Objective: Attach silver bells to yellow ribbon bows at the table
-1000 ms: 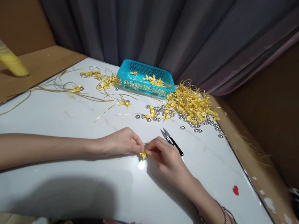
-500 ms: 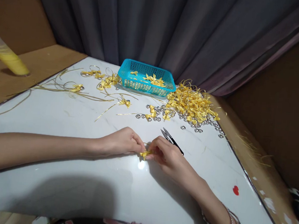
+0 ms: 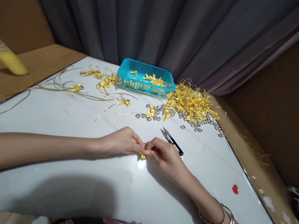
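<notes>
A small yellow ribbon bow (image 3: 143, 156) with a gold cord loop and a silvery bit below is pinched between my two hands, just over the white tabletop. My left hand (image 3: 126, 141) grips it from the left with thumb and forefinger. From the right, my right hand (image 3: 163, 152) pinches at the bow and cord, its fingertips touching those of the left and covering part of the bow. Black thread snips (image 3: 172, 141) lie right behind my right hand, blades pointing away to the left.
A blue plastic basket (image 3: 146, 87) holding yellow bows stands at the back. Right of it lies a heap of yellow bows with cords (image 3: 191, 101), with silver bells or beads (image 3: 182, 127) around. Gold cords (image 3: 88, 96) lie left; a red heart (image 3: 235, 189) sits right.
My right hand has shifted slightly left, its fingertips now over the bow's right side and against my left fingertips. The left hand has stayed in place.
</notes>
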Action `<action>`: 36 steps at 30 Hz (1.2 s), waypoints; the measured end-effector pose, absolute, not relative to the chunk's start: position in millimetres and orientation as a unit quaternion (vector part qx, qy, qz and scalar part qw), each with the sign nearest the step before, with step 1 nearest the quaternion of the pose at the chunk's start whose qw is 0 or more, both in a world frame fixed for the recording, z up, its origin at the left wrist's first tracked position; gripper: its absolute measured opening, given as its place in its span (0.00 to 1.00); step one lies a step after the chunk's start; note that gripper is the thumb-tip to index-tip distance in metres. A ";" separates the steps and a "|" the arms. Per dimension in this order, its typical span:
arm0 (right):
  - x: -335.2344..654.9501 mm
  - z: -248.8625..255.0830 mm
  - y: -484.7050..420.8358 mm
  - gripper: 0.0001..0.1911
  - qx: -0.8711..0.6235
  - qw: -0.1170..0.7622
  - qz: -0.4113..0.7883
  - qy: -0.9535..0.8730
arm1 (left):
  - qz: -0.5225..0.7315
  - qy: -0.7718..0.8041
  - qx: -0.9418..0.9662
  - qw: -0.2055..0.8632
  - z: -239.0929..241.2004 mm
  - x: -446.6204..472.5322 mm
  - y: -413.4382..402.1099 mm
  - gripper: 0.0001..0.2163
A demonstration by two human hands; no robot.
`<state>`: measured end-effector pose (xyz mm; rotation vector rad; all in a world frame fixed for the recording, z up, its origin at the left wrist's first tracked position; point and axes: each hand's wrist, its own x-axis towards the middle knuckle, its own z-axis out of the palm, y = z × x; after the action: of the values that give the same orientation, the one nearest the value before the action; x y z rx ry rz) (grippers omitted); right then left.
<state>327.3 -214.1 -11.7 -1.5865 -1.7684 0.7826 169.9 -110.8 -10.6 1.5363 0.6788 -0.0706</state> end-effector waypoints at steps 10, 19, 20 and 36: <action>325.8 -15.9 -211.7 0.07 -0.648 0.325 0.348 -0.594 | -0.038 0.327 0.670 0.666 -7.5 170.9 -111.7 0.09; 323.3 -13.5 -212.1 0.07 -0.655 0.324 0.355 -0.583 | -0.033 0.323 0.694 0.643 -8.5 171.1 -113.5 0.10; 323.1 -13.4 -211.9 0.07 -0.655 0.325 0.353 -0.583 | -0.032 0.322 0.696 0.640 -9.4 171.1 -113.6 0.10; 326.9 -10.3 -212.6 0.09 -0.659 0.301 0.350 -0.594 | -0.024 0.313 0.692 0.650 -13.4 170.5 -113.6 0.09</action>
<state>326.9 -212.6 -10.3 -1.7487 -1.5756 0.9273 170.5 -113.6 -13.4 1.5715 0.7121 -0.0548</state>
